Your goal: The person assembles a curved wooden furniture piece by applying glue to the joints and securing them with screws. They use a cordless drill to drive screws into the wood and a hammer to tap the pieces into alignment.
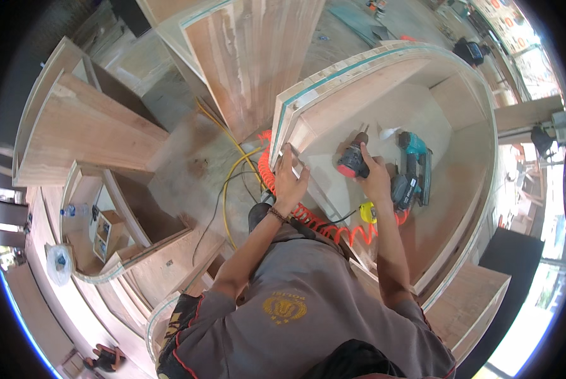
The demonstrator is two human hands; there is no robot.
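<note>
Over curved plywood cabinet [463,139] | right grip [375,180] holds drill [351,163] (rounded, red-ended)

Occluded and truncated parts.
Right hand [376,179] hides part of the drill [348,163]; far wooden panel [245,60] is cut off.

The drill [352,160] is black and red, nailer [413,161] teal and black, hose [312,220] orange.
</note>
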